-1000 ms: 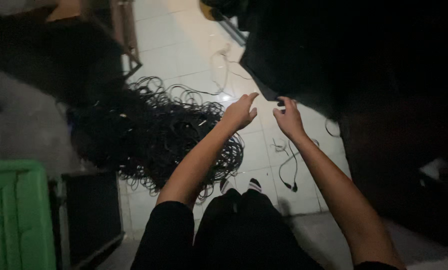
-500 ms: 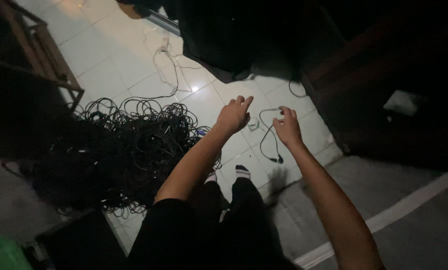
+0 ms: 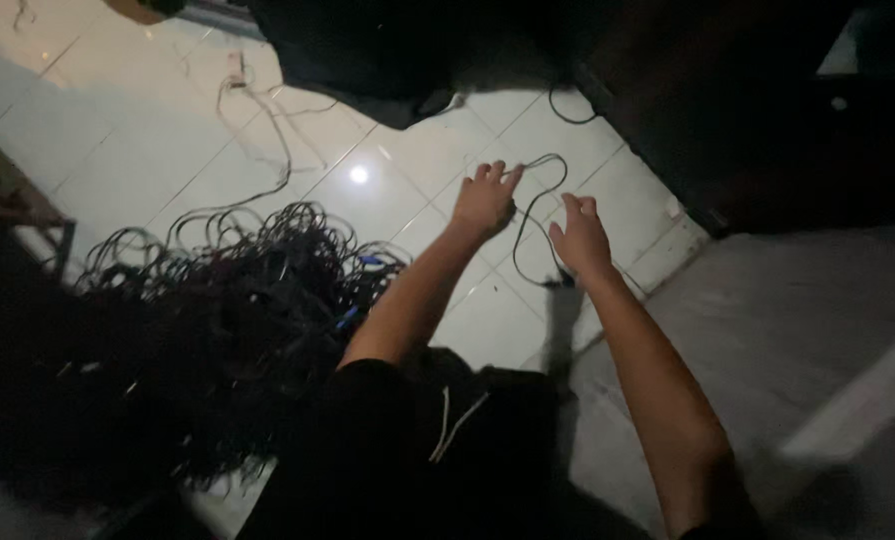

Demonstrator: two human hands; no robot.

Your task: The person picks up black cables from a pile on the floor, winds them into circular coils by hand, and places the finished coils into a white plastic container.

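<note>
Big tangled pile of black cables fills the lower left of the frame on the white tiled floor. Up in the middle, left hand has its fingers pinching a thin black cable; the loop hangs right beside the right hand, whose fingers are loosely spread.

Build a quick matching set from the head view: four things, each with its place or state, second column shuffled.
Things:
1. left hand
2. right hand
3. big tangled pile of black cables
4. thin pale cord lying loose

Places or states:
A. heaped on the white floor tiles, left of the arms
B. pinching the top of a thin black cable loop
C. trailing across the tiles at upper left
D. open-fingered beside the loop's lower end

Pairs: 1-B, 2-D, 3-A, 4-C
</note>
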